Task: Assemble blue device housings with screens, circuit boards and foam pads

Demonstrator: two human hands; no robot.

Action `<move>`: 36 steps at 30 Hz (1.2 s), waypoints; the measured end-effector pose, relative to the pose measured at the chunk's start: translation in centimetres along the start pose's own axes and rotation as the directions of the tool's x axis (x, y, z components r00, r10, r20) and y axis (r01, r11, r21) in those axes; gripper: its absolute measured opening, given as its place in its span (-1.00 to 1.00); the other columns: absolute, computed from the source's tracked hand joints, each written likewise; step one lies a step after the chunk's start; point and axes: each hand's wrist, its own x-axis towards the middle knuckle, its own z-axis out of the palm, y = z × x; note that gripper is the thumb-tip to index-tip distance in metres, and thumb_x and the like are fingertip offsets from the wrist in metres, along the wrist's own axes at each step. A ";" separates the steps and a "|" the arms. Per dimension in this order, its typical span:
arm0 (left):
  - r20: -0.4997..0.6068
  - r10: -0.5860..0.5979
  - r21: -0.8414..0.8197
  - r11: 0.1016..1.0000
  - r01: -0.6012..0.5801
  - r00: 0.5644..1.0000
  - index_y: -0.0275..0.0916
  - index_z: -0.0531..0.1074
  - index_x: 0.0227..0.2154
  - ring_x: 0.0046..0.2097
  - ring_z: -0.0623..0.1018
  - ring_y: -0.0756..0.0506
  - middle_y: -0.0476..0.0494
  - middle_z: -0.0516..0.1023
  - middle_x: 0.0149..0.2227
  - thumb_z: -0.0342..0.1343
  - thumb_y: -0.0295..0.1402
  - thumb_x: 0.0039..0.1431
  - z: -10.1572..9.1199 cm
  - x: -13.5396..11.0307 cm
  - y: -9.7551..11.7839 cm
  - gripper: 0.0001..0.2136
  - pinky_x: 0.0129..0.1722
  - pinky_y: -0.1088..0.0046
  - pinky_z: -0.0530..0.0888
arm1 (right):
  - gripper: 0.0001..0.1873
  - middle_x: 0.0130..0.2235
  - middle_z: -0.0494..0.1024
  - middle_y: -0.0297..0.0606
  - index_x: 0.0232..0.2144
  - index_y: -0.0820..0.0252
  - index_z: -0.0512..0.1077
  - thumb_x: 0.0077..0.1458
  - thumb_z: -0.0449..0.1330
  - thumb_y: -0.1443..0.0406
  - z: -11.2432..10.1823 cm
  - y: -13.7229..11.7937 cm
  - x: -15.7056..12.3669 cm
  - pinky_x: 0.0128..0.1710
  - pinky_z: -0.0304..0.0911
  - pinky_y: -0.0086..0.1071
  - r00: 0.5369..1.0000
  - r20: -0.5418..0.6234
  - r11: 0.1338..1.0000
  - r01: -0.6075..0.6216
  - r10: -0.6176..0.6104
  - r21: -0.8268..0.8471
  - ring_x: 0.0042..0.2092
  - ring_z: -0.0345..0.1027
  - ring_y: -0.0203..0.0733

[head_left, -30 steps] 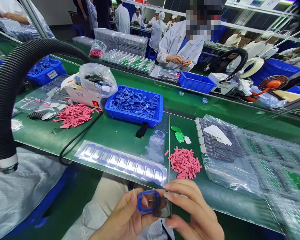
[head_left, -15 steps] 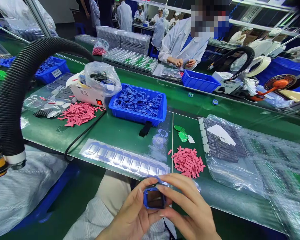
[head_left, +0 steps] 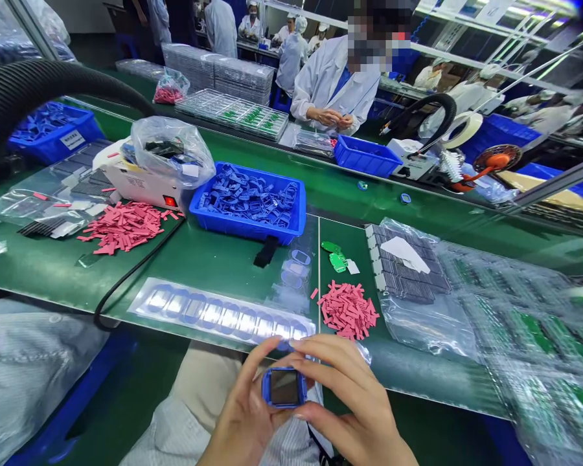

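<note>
Both my hands hold a small blue rectangular frame (head_left: 285, 388) with a dark glossy panel seated in it, low in the view over my lap. My left hand (head_left: 243, 417) pinches its left side, thumb and fingers closed on it. My right hand (head_left: 354, 408) closes on its right and top edge with fingertips pressed to the frame. Just beyond on the green bench lies a clear strip (head_left: 221, 316) of blue-outlined rectangular films, and a small heap of pink strips (head_left: 347, 309).
A blue bin (head_left: 252, 226) of blue frames sits mid-bench, beside a white device (head_left: 140, 184) with a bag on it and a larger pink heap (head_left: 121, 228). Dark parts in plastic (head_left: 408, 272) lie right. A black hose (head_left: 39, 84) arcs left. A white-coated person (head_left: 337, 87) works opposite.
The dark panel, earlier offset to the right of the blue frame, now sits squarely inside it. My hands have drawn closer together, and the view has shifted slightly.
</note>
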 end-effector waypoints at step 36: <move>0.123 0.138 0.371 0.912 -0.175 0.983 -0.14 0.63 -0.35 0.09 0.43 -0.33 -0.30 0.42 0.12 0.26 0.04 -0.15 0.6 -0.1 -0.9 -0.61 0.12 0.16 0.26 | -0.71 -0.53 0.59 -0.36 -0.39 0.14 0.39 -0.07 0.33 0.10 -1.6 1.2 0.0 -0.54 0.37 -0.50 0.709 0.333 0.393 -0.650 0.621 0.650 -0.55 0.47 -0.30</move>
